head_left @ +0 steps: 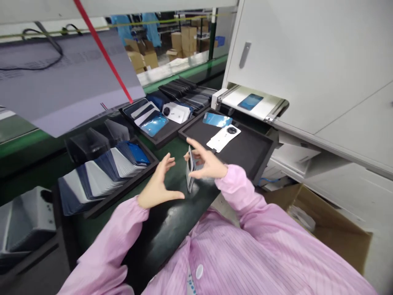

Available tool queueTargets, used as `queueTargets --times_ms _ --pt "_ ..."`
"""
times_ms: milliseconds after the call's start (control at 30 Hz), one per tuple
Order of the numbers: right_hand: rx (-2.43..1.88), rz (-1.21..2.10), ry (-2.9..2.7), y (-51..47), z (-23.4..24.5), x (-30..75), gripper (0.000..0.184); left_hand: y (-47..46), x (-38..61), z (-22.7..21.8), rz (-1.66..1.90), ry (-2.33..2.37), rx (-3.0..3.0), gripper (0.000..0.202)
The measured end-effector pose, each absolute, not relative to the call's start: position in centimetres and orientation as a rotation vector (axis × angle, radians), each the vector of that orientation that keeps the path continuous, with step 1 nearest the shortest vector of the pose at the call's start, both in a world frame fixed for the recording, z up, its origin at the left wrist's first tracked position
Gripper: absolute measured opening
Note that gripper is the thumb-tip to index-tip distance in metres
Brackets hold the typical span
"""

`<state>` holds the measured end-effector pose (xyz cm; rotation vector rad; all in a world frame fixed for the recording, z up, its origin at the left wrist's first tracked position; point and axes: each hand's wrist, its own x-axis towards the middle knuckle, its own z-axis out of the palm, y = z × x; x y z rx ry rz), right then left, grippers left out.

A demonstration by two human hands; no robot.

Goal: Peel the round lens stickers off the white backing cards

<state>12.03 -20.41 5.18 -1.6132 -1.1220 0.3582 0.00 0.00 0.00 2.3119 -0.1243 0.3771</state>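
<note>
Of the hands, the right hand (206, 164) pinches a phone back cover (190, 174) edge-on; the left hand (158, 184) is open, empty.

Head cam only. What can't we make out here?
Head view only:
the thin panel stack in the right hand: edge-on, fingers cover it; count and faces unreadable.
the left hand: thumb tip near the stack; contact unclear.
the grey housing: cut by the left edge.
the cardboard box: contents blurred, too small.

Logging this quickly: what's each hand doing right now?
Left hand: open, holding nothing.
Right hand: closed on a phone back cover.
</note>
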Motion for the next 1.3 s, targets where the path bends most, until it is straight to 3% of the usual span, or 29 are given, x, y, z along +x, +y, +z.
queueTargets --times_ms 67,100,200,300,367,467,533,667,833,1033,1133,1200,1300 --pt "-1.687 0.268 -1.159 -19.2 3.5 10.5 0.09 -1.3 0.4 -0.6 0.316 -0.304 2.171 0.124" --pt "-1.724 0.222 -1.169 -18.9 3.0 9.9 0.087 -2.2 0.8 -1.2 0.305 -0.344 2.1 0.132" --pt "-1.781 0.206 -1.182 -19.2 2.8 9.0 0.088 -4.8 2.0 -3.3 0.346 -0.244 1.991 0.117" --pt "-1.775 0.364 -1.424 -20.6 4.5 10.8 0.102 -6.5 2.3 -4.8 0.367 -0.15 1.815 0.102" --pt "-1.828 0.427 -1.574 -21.4 6.1 14.4 0.113 -7.0 2.0 -5.2 0.362 -0.049 1.635 0.077" --pt "-2.365 0.229 -1.194 -21.5 7.6 22.5 0.095 -7.0 1.5 -5.2 0.345 0.051 1.462 0.043" --pt "-2.697 0.103 -0.863 -21.1 7.7 28.1 0.075 -6.6 1.5 -4.9 0.31 0.096 1.263 0.045" --pt "-2.871 0.04 -0.683 -20.7 6.7 35.1 0.037 -5.3 1.6 -3.5 0.112 0.22 0.626 0.066" --pt "-2.934 0.026 -0.649 -20.6 5.5 37.6 0.034 -4.0 1.2 -2.3 -0.006 0.171 0.48 0.075" --pt "-2.659 -0.112 -0.905 -19.0 7.2 35.0 0.022 -3.9 1.4 -2.7 -0.003 0.173 0.438 0.073" --pt "-2.327 -0.099 -0.977 -18.2 8.8 30.4 0.024 -3.7 1.4 -2.8 -0.019 0.17 0.435 0.069" --pt "-1.693 0.192 -0.952 -17.7 9.7 26.5 0.029 -3.5 1.3 -2.9 -0.028 0.167 0.458 0.064" --pt "-1.217 0.557 -0.745 -16.8 10.0 20.9 0.034 -3.6 1.2 -3.2 0.0 0.168 0.58 0.059"
